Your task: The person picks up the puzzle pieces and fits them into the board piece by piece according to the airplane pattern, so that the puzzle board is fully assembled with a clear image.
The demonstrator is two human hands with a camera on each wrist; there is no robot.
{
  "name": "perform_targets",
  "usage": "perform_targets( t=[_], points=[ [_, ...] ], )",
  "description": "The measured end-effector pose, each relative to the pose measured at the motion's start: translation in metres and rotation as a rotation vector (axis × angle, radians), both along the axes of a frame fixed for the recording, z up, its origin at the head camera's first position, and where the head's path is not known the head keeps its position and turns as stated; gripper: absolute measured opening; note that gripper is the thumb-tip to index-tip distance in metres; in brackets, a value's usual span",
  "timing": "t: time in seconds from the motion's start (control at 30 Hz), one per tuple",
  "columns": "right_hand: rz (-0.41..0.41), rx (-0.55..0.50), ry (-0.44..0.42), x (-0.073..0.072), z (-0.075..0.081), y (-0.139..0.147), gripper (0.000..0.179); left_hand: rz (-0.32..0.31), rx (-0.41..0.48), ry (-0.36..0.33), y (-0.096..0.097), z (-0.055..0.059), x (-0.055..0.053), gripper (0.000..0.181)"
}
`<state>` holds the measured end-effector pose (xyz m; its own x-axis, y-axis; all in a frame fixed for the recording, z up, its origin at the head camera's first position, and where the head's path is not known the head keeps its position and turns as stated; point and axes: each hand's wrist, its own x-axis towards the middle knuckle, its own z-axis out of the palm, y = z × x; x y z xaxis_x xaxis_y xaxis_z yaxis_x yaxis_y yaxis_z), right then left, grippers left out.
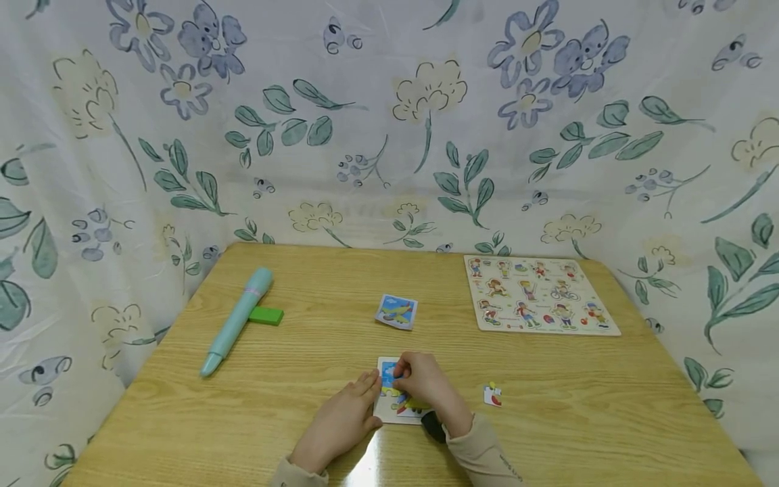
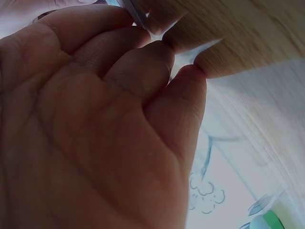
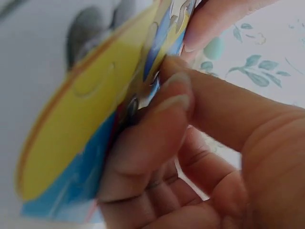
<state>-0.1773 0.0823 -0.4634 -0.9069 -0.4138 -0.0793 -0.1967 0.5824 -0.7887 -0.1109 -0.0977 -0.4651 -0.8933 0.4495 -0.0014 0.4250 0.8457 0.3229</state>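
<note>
A small jigsaw puzzle in a white-bordered tray [image 1: 386,412] lies near the table's front edge, with blue sky and yellow picture parts. My left hand [image 1: 343,417] rests along its left edge, fingers extended; in the left wrist view its fingertips [image 2: 183,71] touch the tabletop. Over the puzzle, my right hand [image 1: 426,380] is curled, thumb and index finger pinching at a puzzle piece that they mostly hide. The right wrist view shows these fingers [image 3: 147,143] against the puzzle's yellow and blue surface [image 3: 71,114]. One loose puzzle piece [image 1: 493,395] lies to the right.
Behind the puzzle lies a small airplane picture card [image 1: 397,312]. A wooden picture board [image 1: 538,297] lies at the back right. At the left are a teal pen-shaped stick [image 1: 234,328] and a green block [image 1: 266,316]. A floral curtain [image 1: 377,135] hangs behind the table.
</note>
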Motion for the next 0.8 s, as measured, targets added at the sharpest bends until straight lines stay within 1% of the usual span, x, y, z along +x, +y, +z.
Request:
perform_targets(
  t=[0.1,0.2,0.27,0.4,0.5,0.6,0.67,0.73,0.8],
  points=[
    [0.058,-0.063,-0.077,-0.003,0.002,0.011,0.006,-0.001,0.001,0.002,0.001,-0.001,0.000,0.065],
    [0.100,-0.116,-0.155,-0.007,0.004,0.028,0.015,0.001,0.003,0.008,0.001,-0.002,-0.001,0.065],
    [0.093,-0.125,-0.178,-0.010,0.005,0.042,0.020,0.007,0.006,0.005,0.001,-0.003,0.000,0.065],
    [0.030,-0.104,-0.158,-0.012,0.006,0.075,0.025,0.012,0.004,0.000,0.001,-0.003,0.000,0.065],
    [-0.024,-0.106,-0.134,-0.011,0.007,0.102,0.030,0.005,0.008,0.007,0.002,-0.002,-0.001,0.065],
    [-0.078,-0.120,-0.125,-0.005,0.006,0.129,0.033,0.001,0.004,0.013,0.003,-0.002,-0.002,0.065],
    [-0.111,-0.127,-0.134,0.001,0.004,0.144,0.034,0.004,0.000,0.007,0.003,-0.002,-0.001,0.064],
    [-0.136,-0.130,-0.148,0.006,0.002,0.156,0.036,0.007,-0.002,0.002,0.002,-0.002,-0.001,0.065],
    [-0.156,-0.115,-0.146,0.010,0.000,0.165,0.037,0.009,0.004,-0.002,0.002,-0.002,-0.001,0.065]
  ],
)
